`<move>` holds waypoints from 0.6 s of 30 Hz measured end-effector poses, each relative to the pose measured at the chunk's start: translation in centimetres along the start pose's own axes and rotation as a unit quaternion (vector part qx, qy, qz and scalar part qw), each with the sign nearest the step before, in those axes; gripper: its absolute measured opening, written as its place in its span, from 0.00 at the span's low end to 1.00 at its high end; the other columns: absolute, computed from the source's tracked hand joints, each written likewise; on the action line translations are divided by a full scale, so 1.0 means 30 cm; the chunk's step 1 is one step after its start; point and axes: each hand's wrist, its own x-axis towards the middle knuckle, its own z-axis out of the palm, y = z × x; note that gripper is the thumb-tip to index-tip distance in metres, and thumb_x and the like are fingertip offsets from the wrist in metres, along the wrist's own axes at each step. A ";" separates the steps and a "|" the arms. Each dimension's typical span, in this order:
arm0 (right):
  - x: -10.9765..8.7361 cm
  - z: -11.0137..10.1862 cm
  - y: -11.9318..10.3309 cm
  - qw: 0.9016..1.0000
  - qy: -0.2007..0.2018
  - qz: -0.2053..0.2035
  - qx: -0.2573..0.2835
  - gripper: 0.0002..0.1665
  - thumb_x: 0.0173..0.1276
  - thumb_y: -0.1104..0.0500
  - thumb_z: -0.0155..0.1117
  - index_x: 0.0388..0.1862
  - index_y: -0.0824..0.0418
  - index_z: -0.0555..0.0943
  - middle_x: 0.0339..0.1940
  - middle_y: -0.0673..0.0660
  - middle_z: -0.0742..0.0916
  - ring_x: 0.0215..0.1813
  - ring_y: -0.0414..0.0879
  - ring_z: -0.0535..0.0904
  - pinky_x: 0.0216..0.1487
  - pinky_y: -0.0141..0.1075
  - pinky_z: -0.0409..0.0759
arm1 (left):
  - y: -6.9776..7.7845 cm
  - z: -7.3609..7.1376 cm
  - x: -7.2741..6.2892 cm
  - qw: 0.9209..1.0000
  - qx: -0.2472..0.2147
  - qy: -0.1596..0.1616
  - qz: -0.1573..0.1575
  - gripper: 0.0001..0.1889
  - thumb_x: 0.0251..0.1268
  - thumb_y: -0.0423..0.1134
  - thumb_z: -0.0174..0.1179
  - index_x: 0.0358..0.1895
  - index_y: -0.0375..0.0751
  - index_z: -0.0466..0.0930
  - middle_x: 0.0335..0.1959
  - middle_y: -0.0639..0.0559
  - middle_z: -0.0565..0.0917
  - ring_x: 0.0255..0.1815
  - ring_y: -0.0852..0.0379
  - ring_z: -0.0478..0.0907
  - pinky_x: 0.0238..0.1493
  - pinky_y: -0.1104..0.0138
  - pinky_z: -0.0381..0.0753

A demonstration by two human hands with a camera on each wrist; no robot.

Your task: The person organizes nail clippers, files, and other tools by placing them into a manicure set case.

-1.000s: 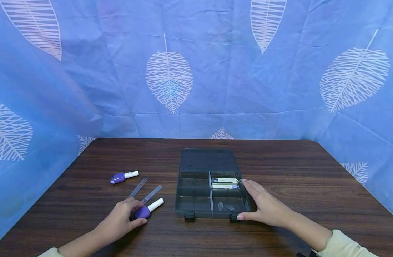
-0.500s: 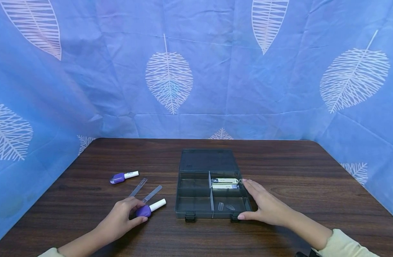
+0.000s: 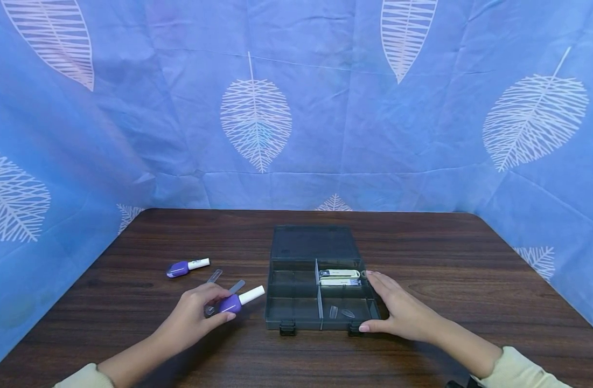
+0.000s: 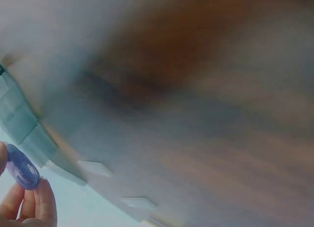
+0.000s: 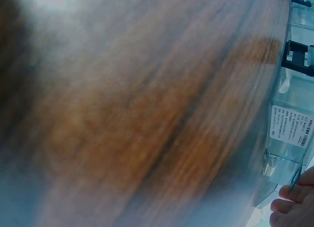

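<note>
In the head view my left hand [image 3: 192,318] pinches a purple nail polish bottle [image 3: 230,303] with a white cap, tilted toward the box. The same bottle [image 4: 22,167] shows between thumb and fingers in the left wrist view. My right hand [image 3: 405,312] rests on the right side of a dark see-through divided box [image 3: 291,310], thumb at its front corner, fingers along the side wall. The lid is folded back. Two pale nail clippers [image 3: 339,273] lie in the back right compartment; two small clear pieces [image 3: 347,313] lie in the front right one.
A second purple nail polish bottle [image 3: 178,269] lies on the wooden table at the left. Two thin translucent strips [image 3: 237,286] lie just beyond my left hand, partly hidden by it. Patterned blue cloth [image 3: 325,134] hangs behind the table. A printed label [image 5: 292,126] is on the box.
My left hand has moved right and away from me with the nail polish bottle, closer to the box and over the strips. My right hand and the box stay practically still.
</note>
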 end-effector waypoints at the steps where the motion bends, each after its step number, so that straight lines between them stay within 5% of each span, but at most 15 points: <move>1: -0.001 0.000 0.000 1.000 0.000 0.000 0.000 0.62 0.51 0.30 0.63 0.70 0.71 0.55 0.69 0.72 0.63 0.69 0.68 0.59 0.59 0.62 0.65 | 0.005 0.001 0.006 1.000 -0.003 0.001 0.002 0.13 0.49 0.37 0.69 0.40 0.38 0.83 0.36 0.55 0.82 0.35 0.65 0.79 0.36 0.73 0.81; 18: -0.005 0.000 -0.002 1.000 0.000 -0.005 0.008 0.62 0.51 0.30 0.62 0.70 0.72 0.56 0.69 0.72 0.64 0.69 0.68 0.59 0.60 0.62 0.65 | 0.091 0.062 0.104 0.998 -0.047 -0.029 0.041 0.15 0.53 0.37 0.67 0.45 0.36 0.82 0.40 0.52 0.82 0.39 0.60 0.80 0.40 0.70 0.82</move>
